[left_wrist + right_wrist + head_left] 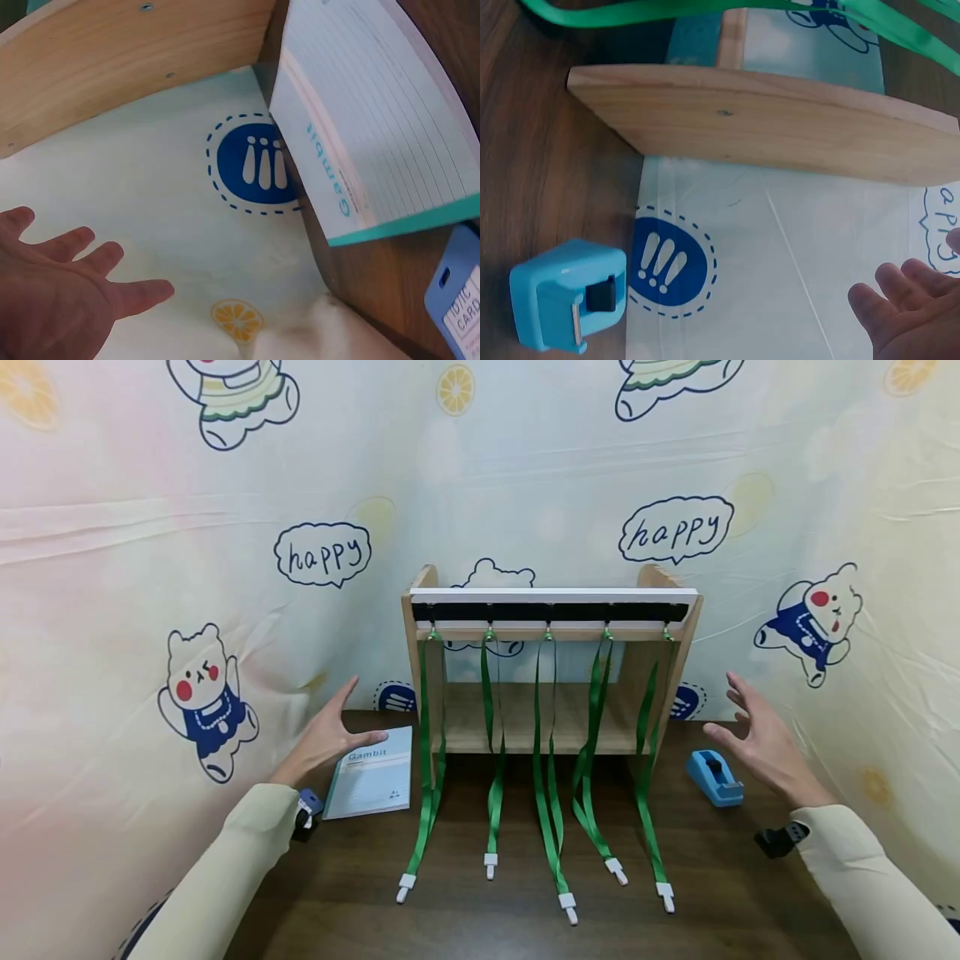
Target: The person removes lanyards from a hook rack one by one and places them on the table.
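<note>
My left hand [326, 739], fingers spread and thumb out, is held over the left side of the table near a light blue "Gambit" notebook [375, 781]. On the right, my right hand [765, 752] is raised with relaxed fingers, beside a blue tape dispenser [729, 793]. Neither hand holds anything. Between them stands a wooden rack [555, 596], its front bar carrying several green lanyards [495, 802]. These hang down and trail onto the table, each ending in a white clip [491, 862]. A blue card holder [450, 277] lies close to the notebook in the left wrist view.
The dark brown table [480, 927] runs back to a printed cloth [495, 460] with bears and "happy" bubbles. That cloth also closes in both sides. The rack's side panel [780, 135] rises between the right hand and the lanyards.
</note>
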Demonstrator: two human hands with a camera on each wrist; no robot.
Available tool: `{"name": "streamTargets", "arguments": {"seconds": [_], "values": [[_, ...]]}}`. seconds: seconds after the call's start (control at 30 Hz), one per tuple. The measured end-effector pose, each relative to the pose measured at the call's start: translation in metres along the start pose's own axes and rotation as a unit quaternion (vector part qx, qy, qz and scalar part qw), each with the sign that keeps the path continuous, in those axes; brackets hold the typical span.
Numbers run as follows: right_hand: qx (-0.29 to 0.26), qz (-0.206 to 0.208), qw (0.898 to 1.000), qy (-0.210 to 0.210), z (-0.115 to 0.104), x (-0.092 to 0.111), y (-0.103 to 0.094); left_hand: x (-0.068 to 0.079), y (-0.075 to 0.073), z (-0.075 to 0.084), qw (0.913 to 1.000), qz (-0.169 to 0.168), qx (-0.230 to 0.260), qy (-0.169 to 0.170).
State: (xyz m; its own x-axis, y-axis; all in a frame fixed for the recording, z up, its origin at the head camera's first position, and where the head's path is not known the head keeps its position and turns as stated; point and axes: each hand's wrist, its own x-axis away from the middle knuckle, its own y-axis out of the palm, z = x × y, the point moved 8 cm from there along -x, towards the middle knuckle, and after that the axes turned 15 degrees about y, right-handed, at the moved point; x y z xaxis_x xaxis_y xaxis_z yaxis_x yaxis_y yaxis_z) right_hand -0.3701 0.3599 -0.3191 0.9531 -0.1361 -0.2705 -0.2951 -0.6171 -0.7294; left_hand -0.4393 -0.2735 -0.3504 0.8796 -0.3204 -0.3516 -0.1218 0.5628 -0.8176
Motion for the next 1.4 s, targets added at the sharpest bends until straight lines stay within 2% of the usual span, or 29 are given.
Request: {"name": "streamTargets", "arguments": {"seconds": [0.27,0.43,0.77,0.8,0.87,0.93,1.0,1.03,1.17,1.4], "values": [[-0.082,-0.019,0.996,-0.005,-0.008,0.003,-0.001,0.001,-0.006,0.005,0.9970,0.019,0.075,-0.002],[-0.127,-0.029,0.991,0.006,-0.010,0.005,-0.006,-0.005,-0.008,0.012,0.9941,0.025,0.105,0.007],[-0.181,-0.049,0.982,0.028,-0.018,0.007,-0.008,-0.012,-0.011,0.020,0.9838,0.049,0.170,0.032],[-0.196,-0.051,0.979,0.027,-0.019,0.008,-0.008,-0.012,-0.011,0.021,0.9832,0.051,0.172,0.035],[-0.251,-0.060,0.966,0.014,-0.022,0.009,-0.008,-0.013,-0.012,0.023,0.9823,0.054,0.176,0.037],[-0.315,-0.071,0.946,-0.006,-0.027,0.010,-0.008,-0.014,-0.012,0.024,0.9815,0.054,0.179,0.039],[-0.383,-0.082,0.919,-0.029,-0.032,0.011,-0.009,-0.015,-0.012,0.027,0.9802,0.055,0.186,0.042],[-0.403,-0.084,0.910,-0.038,-0.034,0.012,-0.009,-0.016,-0.012,0.028,0.9797,0.054,0.189,0.040],[-0.431,-0.079,0.898,-0.050,-0.039,0.013,-0.011,-0.020,-0.013,0.034,0.9768,0.049,0.204,0.041],[-0.440,-0.079,0.893,-0.057,-0.047,0.015,-0.010,-0.028,-0.017,0.044,0.9727,0.056,0.217,0.059]]}}
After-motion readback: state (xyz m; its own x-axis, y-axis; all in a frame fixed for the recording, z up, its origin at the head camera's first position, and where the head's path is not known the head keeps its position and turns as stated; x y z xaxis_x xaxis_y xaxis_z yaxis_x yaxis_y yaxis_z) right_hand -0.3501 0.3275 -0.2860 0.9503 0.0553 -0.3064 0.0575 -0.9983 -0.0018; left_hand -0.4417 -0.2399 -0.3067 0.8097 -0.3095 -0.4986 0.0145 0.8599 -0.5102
